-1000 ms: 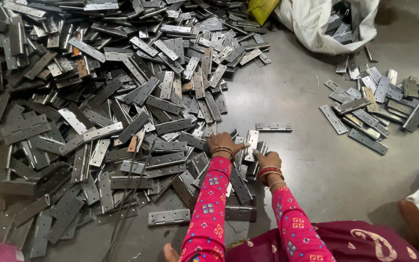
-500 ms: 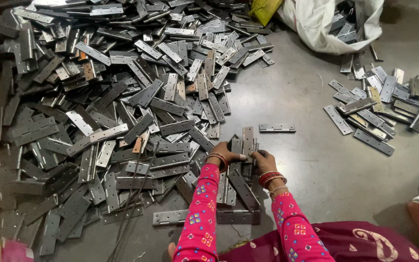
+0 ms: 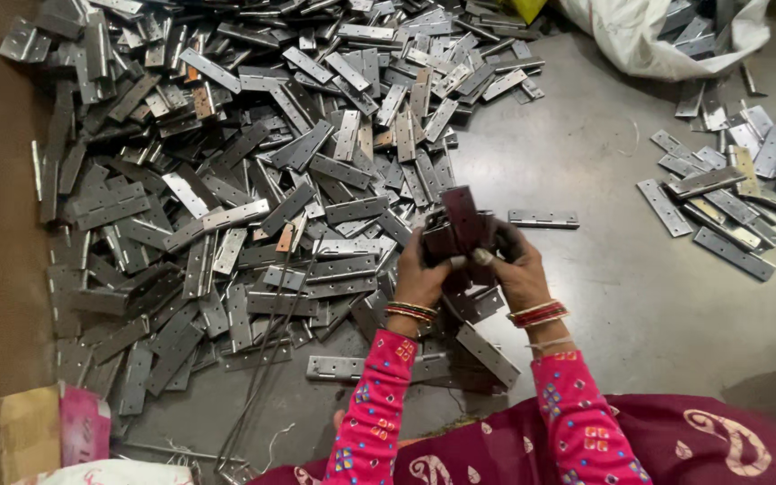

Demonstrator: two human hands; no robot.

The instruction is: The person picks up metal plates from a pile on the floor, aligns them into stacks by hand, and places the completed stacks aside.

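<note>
My left hand (image 3: 424, 269) and my right hand (image 3: 518, 268) are raised together over the floor, both gripping a dark metal hinge (image 3: 462, 223) held upright between them. Both wrists wear red and gold bangles, and the sleeves are pink with a printed pattern. A large heap of grey metal hinges (image 3: 253, 162) spreads across the floor to the left and ahead of the hands. One single hinge (image 3: 542, 218) lies flat just right of the held one.
A smaller pile of hinges (image 3: 729, 193) lies at the right. A white sack (image 3: 666, 36) holding more hinges sits at the top right. A cardboard box with a pink packet (image 3: 47, 427) is at the bottom left. Thin metal rods (image 3: 258, 377) lie near my knees.
My hands have lifted from the edge of the heap, bringing a hinge up off the floor and holding it between them.
</note>
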